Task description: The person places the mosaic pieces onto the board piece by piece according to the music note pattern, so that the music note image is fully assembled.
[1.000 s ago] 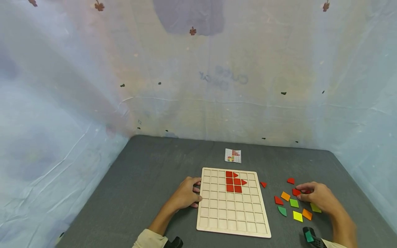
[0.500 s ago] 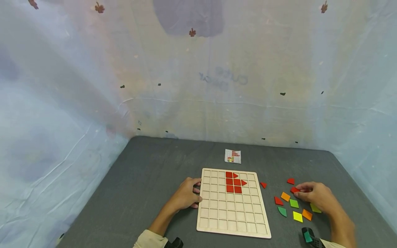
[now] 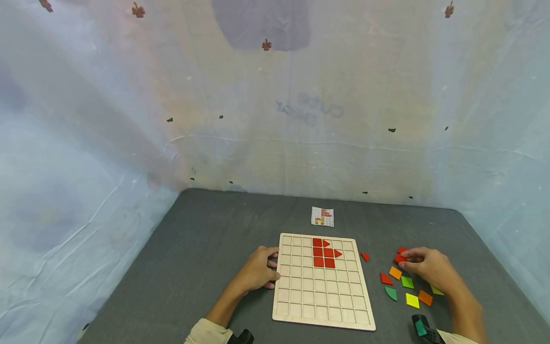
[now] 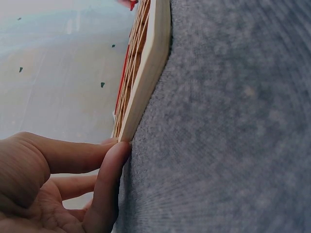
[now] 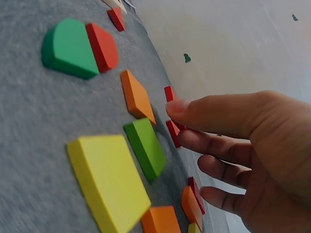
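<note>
The left hand (image 3: 256, 268) holds the left edge of a wooden grid board (image 3: 320, 298); in the left wrist view its thumb and forefinger (image 4: 109, 165) meet at the board's edge (image 4: 148, 73). Several red tiles (image 3: 318, 252), squares and triangles, fill cells near the board's far edge. To the right of the board, the right hand (image 3: 434, 267) has a red tile (image 3: 399, 258) at its thumb and forefinger tips, close beside another red tile (image 3: 402, 250). In the right wrist view, the right hand (image 5: 243, 145) partly covers the red tile, its other fingers bent loosely.
A printed card (image 3: 322, 216) lies beyond the board. Loose pieces lie right of the board: a red triangle (image 3: 364, 256), a red piece (image 3: 386, 278), a dark green one (image 3: 391, 293), orange (image 3: 395, 272), light green (image 3: 407, 282) and yellow (image 3: 412, 300) ones. Pale sheeting surrounds the grey table.
The right hand has moved a little left and away from the wearer, and the red tile has shifted with it toward the farther red tile. The left hand and board have stayed put.
</note>
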The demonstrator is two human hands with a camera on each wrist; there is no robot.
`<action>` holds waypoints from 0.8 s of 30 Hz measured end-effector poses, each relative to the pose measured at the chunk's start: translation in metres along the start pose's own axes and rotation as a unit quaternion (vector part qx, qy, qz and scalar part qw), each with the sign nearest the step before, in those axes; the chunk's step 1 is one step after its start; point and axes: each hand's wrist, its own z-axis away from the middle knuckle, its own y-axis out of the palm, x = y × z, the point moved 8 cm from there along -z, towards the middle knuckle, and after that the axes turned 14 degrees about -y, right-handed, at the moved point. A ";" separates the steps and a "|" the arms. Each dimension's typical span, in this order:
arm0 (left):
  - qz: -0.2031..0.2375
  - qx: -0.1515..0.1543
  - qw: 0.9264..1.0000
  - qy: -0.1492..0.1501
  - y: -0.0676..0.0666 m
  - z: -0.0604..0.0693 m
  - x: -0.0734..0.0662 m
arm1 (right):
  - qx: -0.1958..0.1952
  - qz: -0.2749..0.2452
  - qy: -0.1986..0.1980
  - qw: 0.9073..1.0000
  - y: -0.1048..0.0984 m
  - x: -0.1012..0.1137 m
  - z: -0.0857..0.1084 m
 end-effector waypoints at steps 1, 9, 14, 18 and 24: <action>0.001 0.000 1.000 -0.001 0.000 0.000 0.000 | 0.001 0.000 -0.001 1.000 0.001 0.001 -0.001; 0.005 0.005 1.000 -0.003 0.000 0.001 0.000 | 0.005 -0.005 -0.013 1.000 0.010 0.013 -0.011; 0.003 0.008 1.000 -0.003 0.001 0.001 0.000 | 0.003 -0.023 -0.017 1.000 0.014 0.023 -0.015; 0.002 0.007 1.000 -0.002 0.000 0.001 -0.001 | -0.002 -0.021 -0.022 1.000 0.016 0.031 -0.017; -0.001 0.009 1.000 -0.003 0.000 0.001 0.000 | 0.000 -0.010 -0.038 0.999 0.023 0.041 -0.022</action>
